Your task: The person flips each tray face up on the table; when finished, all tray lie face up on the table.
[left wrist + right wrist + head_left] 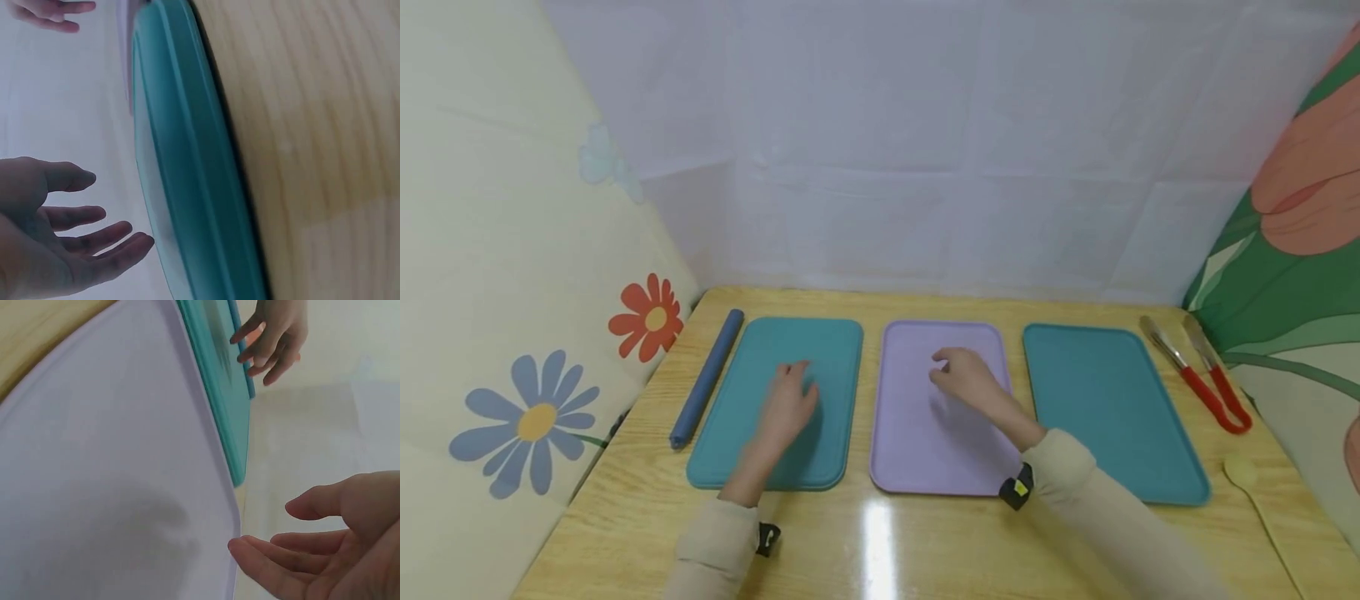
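Note:
My left hand [785, 408] hovers over the left teal tray [715, 467], its fingers loosely bent and nothing between them. In the left wrist view the thumb and fingers [106, 240] stand apart, near the tray's raised edge. Over the purple tray [910, 450] is my right hand [970, 383], casting a shadow on its surface. The right wrist view shows that palm without any object, thumb [315, 501] spread from the relaxed fingers. Both trays under the hands hold nothing.
A second teal tray [1105, 400] lies to the right. Beyond it are red-handled tongs [1206, 387] and a pale yellow spoon [1242, 473]. A blue rod [707, 379] lies along the left. White cloth [880, 167] hangs behind the wooden table [820, 550].

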A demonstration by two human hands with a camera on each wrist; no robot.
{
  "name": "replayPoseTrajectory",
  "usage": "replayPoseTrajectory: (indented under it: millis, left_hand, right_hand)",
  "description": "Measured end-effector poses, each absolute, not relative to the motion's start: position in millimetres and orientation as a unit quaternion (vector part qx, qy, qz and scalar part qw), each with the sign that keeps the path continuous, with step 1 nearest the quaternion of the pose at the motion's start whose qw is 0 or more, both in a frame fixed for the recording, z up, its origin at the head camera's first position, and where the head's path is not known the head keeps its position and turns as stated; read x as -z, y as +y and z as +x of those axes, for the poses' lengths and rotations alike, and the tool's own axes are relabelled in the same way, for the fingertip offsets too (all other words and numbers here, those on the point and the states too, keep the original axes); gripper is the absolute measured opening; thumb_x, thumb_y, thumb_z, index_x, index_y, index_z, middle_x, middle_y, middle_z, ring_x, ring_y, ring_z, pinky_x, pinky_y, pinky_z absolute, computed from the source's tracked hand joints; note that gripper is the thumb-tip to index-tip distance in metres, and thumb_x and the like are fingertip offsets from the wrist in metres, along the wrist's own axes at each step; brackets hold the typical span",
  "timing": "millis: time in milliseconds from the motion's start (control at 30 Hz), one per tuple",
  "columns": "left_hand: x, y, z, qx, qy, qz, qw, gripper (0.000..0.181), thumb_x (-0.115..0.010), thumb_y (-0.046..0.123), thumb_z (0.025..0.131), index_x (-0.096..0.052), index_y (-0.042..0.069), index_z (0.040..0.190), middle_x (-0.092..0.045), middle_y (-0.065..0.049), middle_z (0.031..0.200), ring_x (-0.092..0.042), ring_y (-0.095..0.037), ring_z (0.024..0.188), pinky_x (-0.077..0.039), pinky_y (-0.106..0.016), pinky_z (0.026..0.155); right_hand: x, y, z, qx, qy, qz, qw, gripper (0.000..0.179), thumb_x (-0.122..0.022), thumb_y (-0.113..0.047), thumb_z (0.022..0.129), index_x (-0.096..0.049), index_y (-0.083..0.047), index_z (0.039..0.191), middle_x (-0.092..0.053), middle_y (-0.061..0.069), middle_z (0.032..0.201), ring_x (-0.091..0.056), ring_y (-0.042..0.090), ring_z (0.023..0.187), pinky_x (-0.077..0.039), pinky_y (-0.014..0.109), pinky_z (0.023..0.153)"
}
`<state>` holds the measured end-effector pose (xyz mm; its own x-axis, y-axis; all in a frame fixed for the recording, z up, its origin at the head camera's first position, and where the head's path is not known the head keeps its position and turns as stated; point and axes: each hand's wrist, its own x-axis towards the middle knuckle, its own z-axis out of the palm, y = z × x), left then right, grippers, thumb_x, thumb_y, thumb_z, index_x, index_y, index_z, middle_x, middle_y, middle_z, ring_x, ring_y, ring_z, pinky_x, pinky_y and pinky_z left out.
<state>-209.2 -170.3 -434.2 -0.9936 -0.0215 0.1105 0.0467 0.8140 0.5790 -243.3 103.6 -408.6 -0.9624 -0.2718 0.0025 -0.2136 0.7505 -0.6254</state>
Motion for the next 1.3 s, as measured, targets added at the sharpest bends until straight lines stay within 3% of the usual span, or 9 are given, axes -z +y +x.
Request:
replayPoseTrajectory:
  millis: [433, 533, 633, 733, 833, 933, 1033, 1133, 1300]
  left_hand:
    - [429.8, -228.6, -202.3, 0.214, -0.975, 0.05, 0.026, 0.05, -0.054, 0.014, 0.094, -0.043, -0.019, 0.129, -0.041, -0.044, 0.126, -0.041, -0.06, 0.114, -0.035, -0.064, 0.096]
    - [429.8, -230.4, -201.4, 0.193, -0.979, 0.061, 0.0, 0.052, -0.053, 0.017, 0.095, -0.041, -0.02, 0.131, -0.037, -0.045, 0.128, -0.038, -0.063, 0.114, -0.033, -0.065, 0.096]
    - [430.7, -230.7, -201.5, 0.185, -0.979, 0.081, -0.016, 0.053, -0.051, 0.019, 0.097, -0.039, -0.018, 0.133, -0.034, -0.045, 0.131, -0.037, -0.064, 0.113, -0.036, -0.067, 0.092]
    - [430.6, -231.0, -202.5, 0.186, -0.977, 0.099, -0.025, 0.053, -0.05, 0.019, 0.097, -0.038, -0.016, 0.135, -0.03, -0.044, 0.134, -0.035, -0.064, 0.114, -0.037, -0.069, 0.089]
    - [429.9, -232.5, -204.4, 0.189, -0.976, 0.107, -0.035, 0.054, -0.049, 0.02, 0.097, -0.037, -0.016, 0.136, -0.028, -0.045, 0.135, -0.034, -0.064, 0.114, -0.037, -0.069, 0.089]
    - [429.5, -234.0, -207.0, 0.188, -0.975, 0.112, -0.042, 0.055, -0.05, 0.022, 0.097, -0.037, -0.016, 0.134, -0.029, -0.046, 0.132, -0.036, -0.063, 0.114, -0.037, -0.069, 0.089]
    - [428.4, -236.5, -209.6, 0.189, -0.974, 0.114, -0.048, 0.059, -0.054, 0.025, 0.096, -0.036, -0.016, 0.134, -0.033, -0.046, 0.128, -0.038, -0.062, 0.113, -0.038, -0.069, 0.087]
    - [427.1, -239.1, -211.7, 0.191, -0.974, 0.111, -0.058, 0.064, -0.057, 0.029, 0.095, -0.035, -0.015, 0.137, -0.036, -0.046, 0.127, -0.039, -0.062, 0.114, -0.038, -0.069, 0.088]
    - [426.0, -242.5, -214.7, 0.194, -0.971, 0.113, -0.077, 0.071, -0.06, 0.032, 0.094, -0.032, -0.014, 0.14, -0.035, -0.046, 0.129, -0.035, -0.063, 0.117, -0.036, -0.069, 0.09]
  right_hand:
    - [414.0, 20.8, -222.1, 0.383, 0.899, -0.21, 0.043, 0.036, -0.054, -0.006, 0.091, -0.058, 0.012, 0.122, -0.066, 0.023, 0.113, -0.065, 0.031, 0.103, -0.055, 0.038, 0.083]
    - [417.8, 7.2, -217.7, 0.383, 0.899, -0.207, 0.056, 0.038, -0.055, -0.005, 0.09, -0.057, 0.011, 0.125, -0.066, 0.021, 0.113, -0.067, 0.02, 0.08, -0.056, 0.031, 0.073]
    - [420.6, -2.5, -215.6, 0.385, 0.896, -0.207, 0.078, 0.044, -0.055, -0.005, 0.091, -0.05, 0.011, 0.131, -0.066, 0.018, 0.097, -0.05, 0.009, 0.051, -0.048, 0.022, 0.053]
    - [423.6, -10.5, -213.5, 0.387, 0.892, -0.205, 0.113, 0.053, -0.054, -0.006, 0.092, -0.039, 0.012, 0.14, -0.064, 0.017, 0.089, -0.037, 0.006, 0.041, -0.038, 0.02, 0.042]
    - [426.4, -19.0, -210.6, 0.382, 0.892, -0.198, 0.137, 0.059, -0.054, -0.009, 0.094, -0.031, 0.011, 0.144, -0.063, 0.021, 0.114, -0.047, 0.01, 0.052, -0.046, 0.022, 0.055]
    - [428.6, -25.2, -209.2, 0.37, 0.897, -0.196, 0.143, 0.061, -0.055, -0.01, 0.093, -0.03, 0.011, 0.145, -0.05, 0.024, 0.137, -0.061, 0.018, 0.087, -0.05, 0.028, 0.083]
    - [428.6, -29.5, -209.0, 0.356, 0.904, -0.198, 0.132, 0.059, -0.056, -0.01, 0.092, -0.034, 0.012, 0.143, -0.042, 0.024, 0.144, -0.05, 0.026, 0.124, -0.04, 0.035, 0.105]
    - [427.9, -31.7, -208.9, 0.343, 0.911, -0.19, 0.124, 0.058, -0.057, -0.011, 0.092, -0.037, 0.011, 0.142, -0.045, 0.024, 0.142, -0.043, 0.031, 0.132, -0.039, 0.039, 0.107]
    - [427.8, -33.6, -207.0, 0.33, 0.919, -0.174, 0.125, 0.058, -0.059, -0.013, 0.091, -0.038, 0.009, 0.142, -0.049, 0.025, 0.138, -0.056, 0.03, 0.114, -0.051, 0.036, 0.09]
